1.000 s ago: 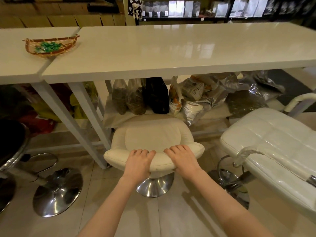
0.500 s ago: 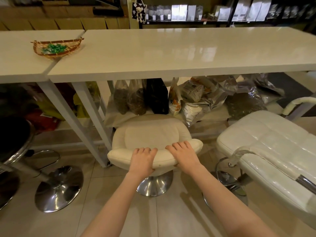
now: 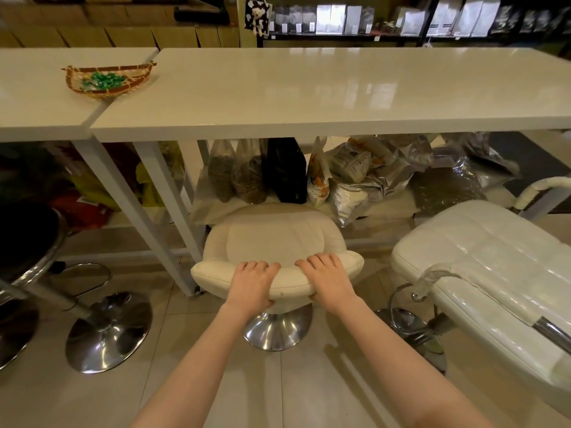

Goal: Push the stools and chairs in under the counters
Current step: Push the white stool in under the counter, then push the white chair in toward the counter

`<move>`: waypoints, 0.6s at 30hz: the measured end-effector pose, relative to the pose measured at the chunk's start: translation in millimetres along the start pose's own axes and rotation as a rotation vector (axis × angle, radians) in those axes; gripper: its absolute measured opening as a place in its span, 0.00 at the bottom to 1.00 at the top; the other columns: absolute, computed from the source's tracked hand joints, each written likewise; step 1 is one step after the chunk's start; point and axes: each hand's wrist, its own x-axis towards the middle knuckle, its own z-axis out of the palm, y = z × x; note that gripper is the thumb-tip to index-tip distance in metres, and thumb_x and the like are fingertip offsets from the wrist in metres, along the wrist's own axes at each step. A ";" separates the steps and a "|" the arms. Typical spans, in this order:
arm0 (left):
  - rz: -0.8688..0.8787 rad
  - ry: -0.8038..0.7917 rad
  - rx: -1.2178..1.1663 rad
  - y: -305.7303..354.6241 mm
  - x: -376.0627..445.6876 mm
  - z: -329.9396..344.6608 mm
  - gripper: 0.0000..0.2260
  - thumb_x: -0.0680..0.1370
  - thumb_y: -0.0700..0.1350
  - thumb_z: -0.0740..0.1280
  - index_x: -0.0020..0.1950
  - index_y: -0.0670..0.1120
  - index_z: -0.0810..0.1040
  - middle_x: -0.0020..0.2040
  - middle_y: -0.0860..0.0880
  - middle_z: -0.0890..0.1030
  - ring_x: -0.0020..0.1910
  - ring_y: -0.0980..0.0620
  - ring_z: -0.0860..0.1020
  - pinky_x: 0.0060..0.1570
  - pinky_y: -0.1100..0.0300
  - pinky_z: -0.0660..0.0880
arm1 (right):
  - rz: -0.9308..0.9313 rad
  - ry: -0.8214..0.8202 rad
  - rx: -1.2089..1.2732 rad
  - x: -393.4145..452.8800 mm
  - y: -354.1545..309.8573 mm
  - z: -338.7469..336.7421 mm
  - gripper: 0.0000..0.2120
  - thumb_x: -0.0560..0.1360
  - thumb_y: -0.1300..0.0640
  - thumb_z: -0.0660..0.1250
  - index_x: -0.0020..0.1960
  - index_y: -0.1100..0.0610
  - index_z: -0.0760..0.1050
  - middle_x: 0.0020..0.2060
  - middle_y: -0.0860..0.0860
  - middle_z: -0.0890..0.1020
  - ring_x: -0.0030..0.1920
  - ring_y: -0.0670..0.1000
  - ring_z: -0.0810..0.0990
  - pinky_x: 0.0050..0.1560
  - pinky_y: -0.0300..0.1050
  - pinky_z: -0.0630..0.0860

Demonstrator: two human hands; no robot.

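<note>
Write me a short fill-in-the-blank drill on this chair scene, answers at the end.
1. Both hands, left hand and right hand, grip the cream chair's ____.
2. The basket on the counter holds ____ candies.
3. The chair stands on a round ____ base.
4. The black stool is to the cream chair's ____.

Missing words: backrest; green; chrome; left

On my feed I see a woven boat-shaped basket [image 3: 106,81] holding green wrapped sweets [image 3: 100,80], and behind it a row of brown cardboard boxes [image 3: 117,35]. Lower down, a shelf [image 3: 204,208] carries clear bags of dark dried leaves [image 3: 236,174], a black pouch [image 3: 285,171] and crumpled silver foil bags [image 3: 383,174], packed side by side. At the back, a dark rack holds white and dark packets [image 3: 333,18], with a small plush toy [image 3: 258,15] hanging just left of it.
</note>
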 end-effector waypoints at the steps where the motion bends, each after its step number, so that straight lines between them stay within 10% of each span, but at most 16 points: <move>1: 0.003 -0.018 0.000 -0.9 0.3 -0.9 0.31 0.67 0.54 0.70 0.68 0.51 0.65 0.60 0.49 0.76 0.58 0.47 0.73 0.59 0.54 0.64 | 0.004 -0.021 0.004 0.1 0.0 -1.7 0.35 0.66 0.57 0.71 0.70 0.52 0.62 0.63 0.53 0.72 0.64 0.56 0.67 0.68 0.52 0.56; 9: -0.042 -0.213 -0.100 10.2 3.5 -33.9 0.45 0.68 0.74 0.56 0.76 0.49 0.51 0.76 0.43 0.56 0.74 0.44 0.55 0.71 0.45 0.52 | 0.254 -0.025 0.586 -22.2 -4.2 -32.5 0.40 0.66 0.48 0.72 0.73 0.51 0.57 0.72 0.52 0.64 0.73 0.51 0.56 0.73 0.53 0.47; 18: 0.292 0.146 -0.324 130.3 15.8 -109.3 0.41 0.74 0.66 0.57 0.76 0.44 0.48 0.77 0.45 0.52 0.75 0.48 0.51 0.73 0.50 0.53 | 0.506 0.337 0.553 -132.8 57.0 -121.2 0.39 0.70 0.49 0.70 0.75 0.52 0.54 0.73 0.52 0.63 0.72 0.53 0.60 0.70 0.53 0.61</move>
